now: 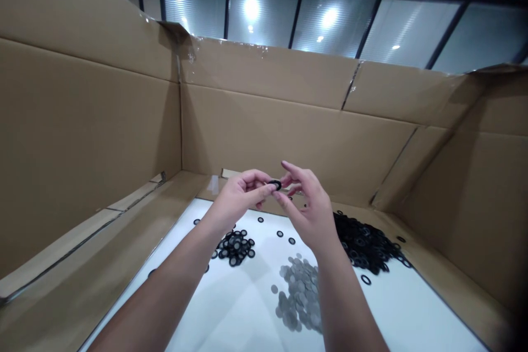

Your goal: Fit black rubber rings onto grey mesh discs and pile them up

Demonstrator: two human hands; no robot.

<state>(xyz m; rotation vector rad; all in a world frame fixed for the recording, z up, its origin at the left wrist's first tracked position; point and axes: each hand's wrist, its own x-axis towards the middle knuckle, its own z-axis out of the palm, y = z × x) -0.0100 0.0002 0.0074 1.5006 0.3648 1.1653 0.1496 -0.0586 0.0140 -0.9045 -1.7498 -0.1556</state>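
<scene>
On the head cam, the left hand's [239, 192] fingers are clamping a black ring [277, 182] above the white surface's [231, 308] far edge. The right hand [308, 210] is hovering right by it, index finger sticking up; can't tell if its other fingers are gripping too. Gray discs [303, 291] are lying mid-surface, loose black rings [365, 242] are crowding the far right corner, and gray-centered rings [235, 246] are clustering toward the far left corner.

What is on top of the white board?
Grey discs, grey-centred black rings, and a heap of black rings crossing its right edge. The forearms hide anything lying behind them.
</scene>
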